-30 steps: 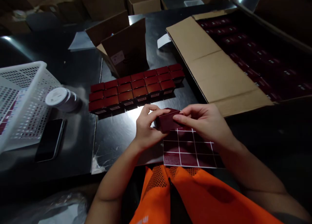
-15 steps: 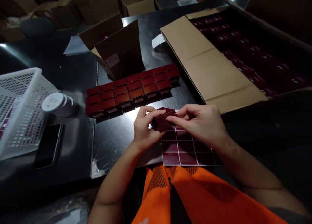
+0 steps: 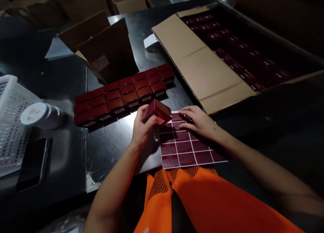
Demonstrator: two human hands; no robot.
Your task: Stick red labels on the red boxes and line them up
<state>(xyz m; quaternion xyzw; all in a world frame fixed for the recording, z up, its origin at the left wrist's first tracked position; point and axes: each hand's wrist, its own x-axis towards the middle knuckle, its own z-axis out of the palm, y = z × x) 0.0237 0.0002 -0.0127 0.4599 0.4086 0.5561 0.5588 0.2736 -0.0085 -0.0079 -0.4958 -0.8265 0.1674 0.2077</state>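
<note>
Just left of centre, the left hand point(image 3: 142, 130) grips a small dark-red cardboard box point(image 3: 157, 113), tilted, fingers wrapped round its lower side and lifted off the table. At its three o'clock the right hand point(image 3: 199, 122) lies flat, fingers spread and holding nothing, on a sheet of dark-red rectangular stickers point(image 3: 188, 148) with white dividing lines (the sheet reaches down to the orange mesh vest point(image 3: 202, 199) at six o'clock). At eleven o'clock from the held box stands a block of matching dark-red boxes in three rows point(image 3: 121, 94) on the dark shiny table point(image 3: 111, 148). A large open brown carton point(image 3: 202, 64) sits at two o'clock; a white plastic basket point(image 3: 10, 125) at nine o'clock.
</note>
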